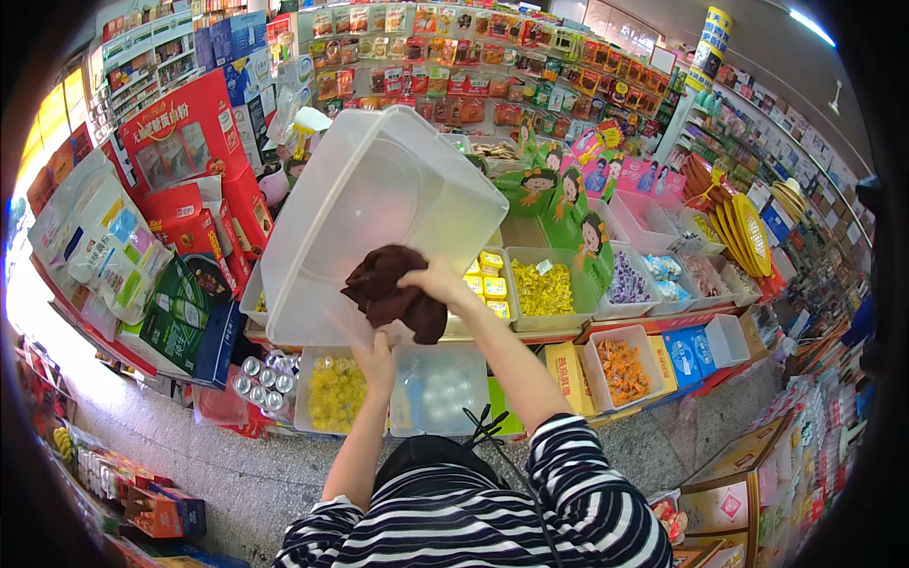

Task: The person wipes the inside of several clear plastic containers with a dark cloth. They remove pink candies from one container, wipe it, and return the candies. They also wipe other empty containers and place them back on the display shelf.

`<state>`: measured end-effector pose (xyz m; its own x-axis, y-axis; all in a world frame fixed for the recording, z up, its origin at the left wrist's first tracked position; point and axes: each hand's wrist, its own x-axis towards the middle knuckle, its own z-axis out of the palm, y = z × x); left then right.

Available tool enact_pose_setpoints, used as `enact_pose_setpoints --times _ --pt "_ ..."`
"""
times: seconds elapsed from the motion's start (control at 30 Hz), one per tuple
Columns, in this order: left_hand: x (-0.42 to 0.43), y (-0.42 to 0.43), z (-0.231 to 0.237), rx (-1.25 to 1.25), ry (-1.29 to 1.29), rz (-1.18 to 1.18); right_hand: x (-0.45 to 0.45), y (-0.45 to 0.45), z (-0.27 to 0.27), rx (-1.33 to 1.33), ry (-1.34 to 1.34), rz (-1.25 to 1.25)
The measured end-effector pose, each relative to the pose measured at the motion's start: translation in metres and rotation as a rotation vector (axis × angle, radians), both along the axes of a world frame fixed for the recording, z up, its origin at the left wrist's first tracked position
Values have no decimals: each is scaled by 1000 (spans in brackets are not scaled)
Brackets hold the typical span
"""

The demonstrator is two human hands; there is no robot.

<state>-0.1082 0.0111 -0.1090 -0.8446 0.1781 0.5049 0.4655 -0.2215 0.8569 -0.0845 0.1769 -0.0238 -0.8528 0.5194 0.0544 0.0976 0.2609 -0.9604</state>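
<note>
A large translucent plastic bin (319, 206) is tilted up over the display, its hollow inside facing me. My left hand (376, 362) grips its lower edge, the fingertips partly hidden behind the cloth and rim. In my right hand (437, 284) is a bunched dark brown cloth (394, 287), held in front of the bin's lower right part; whether it touches the plastic I cannot tell. No goods show inside the bin. Just below my hands stand a bin of yellow-wrapped items (334, 390) and a lidded translucent bin (437, 390).
Bins of yellow candies (543, 287), purple-wrapped sweets (628, 280) and orange-wrapped sweets (621, 369) line the display to the right. Red gift boxes (184, 142) and a plastic package (117, 248) crowd the left. Cans (263, 383) sit at the lower left. Hanging snack packets (454, 82) cover the back wall.
</note>
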Motion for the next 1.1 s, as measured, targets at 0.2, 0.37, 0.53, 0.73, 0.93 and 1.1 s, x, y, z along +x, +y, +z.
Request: enact_pose_setpoints --times 0.2,0.37,0.53,0.73,0.93,1.1 --pt "10 -16 7 199 -454 -307 5 7 77 917 200 -664" --pt "27 -11 27 233 -204 -299 -5 -1 51 878 22 -601" --pt "-3 -1 -1 153 -246 -321 -17 -39 4 756 -90 -122" --pt "-6 -5 26 255 -351 -311 -23 -35 10 891 -301 278" --pt "-46 -15 21 153 -57 -115 4 -55 67 1312 -583 261" --pt "-34 0 15 201 -310 -202 -12 -33 66 1109 -230 -25"
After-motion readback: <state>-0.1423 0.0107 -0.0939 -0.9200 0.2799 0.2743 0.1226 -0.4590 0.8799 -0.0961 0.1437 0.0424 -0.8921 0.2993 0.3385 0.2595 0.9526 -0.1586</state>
